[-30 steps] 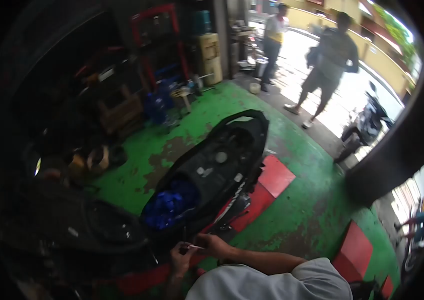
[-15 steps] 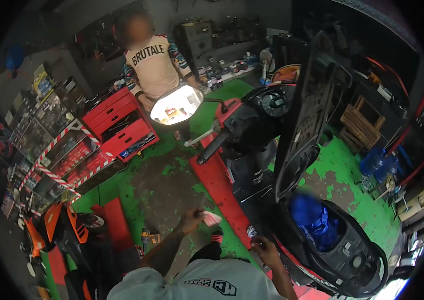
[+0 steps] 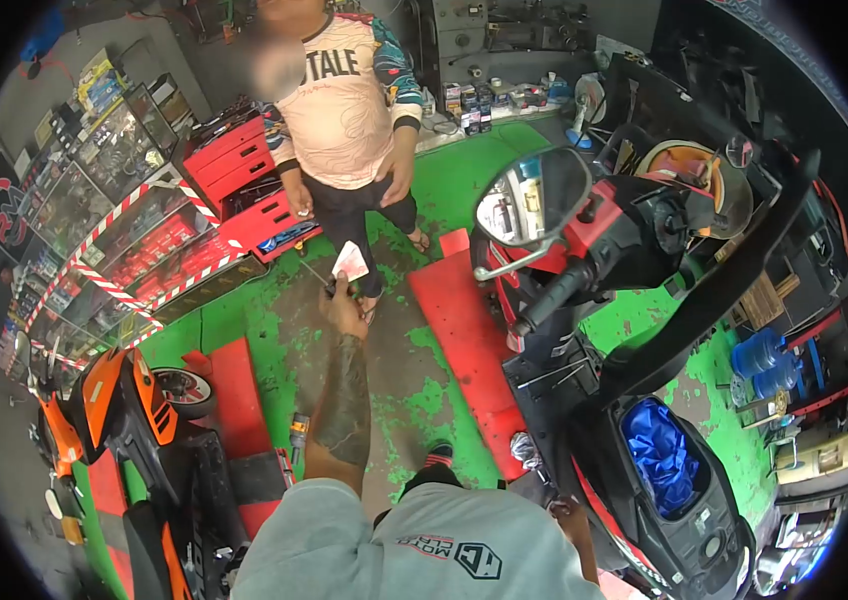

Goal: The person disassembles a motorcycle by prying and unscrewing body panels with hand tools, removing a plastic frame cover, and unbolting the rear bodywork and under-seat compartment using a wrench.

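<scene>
At the wearer's 3 o'clock, the right hand (image 3: 572, 525) is positioned beside the scooter (image 3: 719, 520); its grip cannot be determined. At 2 o'clock, the seat (image 3: 684, 340) is raised, not yet closed, over blue material (image 3: 659, 458). At 11 o'clock, the paper slip (image 3: 351, 263) is grasped by the left hand (image 3: 347, 308), fully extended; contact with the facing person (image 3: 344, 110) is not yet made.
</scene>
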Motion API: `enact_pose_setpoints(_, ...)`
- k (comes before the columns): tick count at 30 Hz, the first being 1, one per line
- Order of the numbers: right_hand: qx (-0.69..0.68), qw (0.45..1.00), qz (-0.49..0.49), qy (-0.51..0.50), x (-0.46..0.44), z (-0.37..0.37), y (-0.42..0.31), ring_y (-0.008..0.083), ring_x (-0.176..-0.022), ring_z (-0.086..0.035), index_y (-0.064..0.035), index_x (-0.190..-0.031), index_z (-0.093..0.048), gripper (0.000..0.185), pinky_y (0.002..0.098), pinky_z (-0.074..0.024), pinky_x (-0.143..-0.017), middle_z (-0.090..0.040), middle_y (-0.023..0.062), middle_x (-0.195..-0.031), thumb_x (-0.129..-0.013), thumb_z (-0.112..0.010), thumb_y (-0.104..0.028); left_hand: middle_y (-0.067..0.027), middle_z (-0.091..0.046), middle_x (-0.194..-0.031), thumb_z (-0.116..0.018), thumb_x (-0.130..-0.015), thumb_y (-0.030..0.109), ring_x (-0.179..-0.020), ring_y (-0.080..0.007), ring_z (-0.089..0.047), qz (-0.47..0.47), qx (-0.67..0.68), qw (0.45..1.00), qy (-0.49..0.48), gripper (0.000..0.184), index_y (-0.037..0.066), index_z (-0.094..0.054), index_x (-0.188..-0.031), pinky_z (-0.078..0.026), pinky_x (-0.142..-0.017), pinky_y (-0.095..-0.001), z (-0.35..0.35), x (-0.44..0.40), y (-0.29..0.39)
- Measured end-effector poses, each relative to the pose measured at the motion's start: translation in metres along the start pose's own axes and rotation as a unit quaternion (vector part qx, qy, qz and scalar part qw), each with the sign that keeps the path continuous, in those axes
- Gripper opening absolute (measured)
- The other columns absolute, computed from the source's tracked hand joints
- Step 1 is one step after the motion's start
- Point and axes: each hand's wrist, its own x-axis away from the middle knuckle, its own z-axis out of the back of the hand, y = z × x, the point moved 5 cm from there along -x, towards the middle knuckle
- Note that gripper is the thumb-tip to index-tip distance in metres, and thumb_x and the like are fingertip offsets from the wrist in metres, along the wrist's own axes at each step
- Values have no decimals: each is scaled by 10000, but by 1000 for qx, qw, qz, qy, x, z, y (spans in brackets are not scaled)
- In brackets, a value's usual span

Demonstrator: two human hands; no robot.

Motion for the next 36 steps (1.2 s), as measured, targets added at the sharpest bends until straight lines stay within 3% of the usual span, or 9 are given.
enact_pose_setpoints(6, 2, 994, -97, 60, 41, -17, -5, 180, -770, -713, 9, -1136, -673, 300, 320, -563, -709, -739, 125, -906, -881, -677, -149, 3, -557, -698, -702, -943, 204, -482, -92, -472, 41, 20, 999, -9, 195, 144, -549, -1046, -356, -379, -240, -18, -14, -16)
enact_pose_setpoints(11, 138, 978, -139, 71, 49, -45, 62, 357, -1146, -637, -50, -1142, -691, 444, 428, -484, -1002, -696, 199, -1171, -878, -700, -407, -6, -560, -713, -632, -974, 376, -536, -128, -514, 120, -77, 981, -131, 279, 102, -601, -1014, -442, -471, -279, 8, -47, -38)
enact_pose_setpoints(12, 89, 982, -97, 138, 60, -47, 51, 352, -1140, -640, -61, -1136, -697, 429, 425, -487, -1000, -700, 191, -1159, -869, -707, -397, 34, -525, -782, -629, -972, 366, -638, -76, -474, 87, -83, 966, -228, 234, 134, -598, -976, -435, -571, -238, 8, -58, -63)
enact_pose_setpoints(13, 68, 981, -101, 151, 65, -50, 47, 344, -1116, -654, -77, -1126, -705, 384, 424, -500, -982, -706, 177, -1147, -868, -699, -361, 44, -506, -755, -624, -973, 364, -636, -71, -461, 199, -66, 973, -101, 225, 140, -608, -978, -411, -566, -234, -20, -3, -18)
enact_pose_setpoints(18, 7, 978, -20, 208, 66, -35, 4, 270, -901, -722, -38, -997, -730, 192, 376, -563, -793, -744, 139, -1003, -901, -650, -183, 44, -461, -681, -698, -932, 405, -568, -71, -452, 130, -84, 972, -175, 297, 165, -600, -1078, -363, -482, -223, 20, -71, -68)
enact_pose_setpoints(25, 24, 951, -18, 307, 65, 48, -18, 315, -868, -718, -70, -1098, -693, 251, 422, -560, -764, -726, 162, -931, -901, -589, -187, 14, -568, -766, -692, -952, 390, -599, -94, -477, 116, -70, 965, -223, 332, 102, -611, -1094, -389, -520, -276, 50, -29, -78)
enact_pose_setpoints(27, -32, 909, -44, 413, 77, 77, -25, 324, -860, -709, -42, -1250, -621, 384, 430, -557, -775, -715, 165, -936, -899, -600, -196, 3, -586, -786, -669, -962, 407, -586, -98, -467, 122, -88, 971, -185, 332, 111, -616, -1103, -385, -509, -279, 86, -29, -104)
enact_pose_setpoints(32, -81, 923, -34, 374, 69, 94, -25, 318, -960, -696, 38, -1509, -277, 754, 407, -548, -850, -675, 208, -1063, -903, -648, -216, 2, -538, -788, -617, -975, 449, -549, -102, -415, 171, -194, 962, -92, 350, 165, -578, -1176, -332, -465, -264, 118, 66, -131)
enact_pose_setpoints(36, -48, 934, -21, 353, 42, 88, -20, 307, -1021, -675, 75, -1558, -38, 955, 385, -530, -928, -623, 235, -1167, -908, -674, -215, 14, -488, -746, -591, -986, 411, -542, -90, -400, 259, -421, 843, -211, 274, 147, -553, -1051, -297, -437, -250, 131, 165, -176)
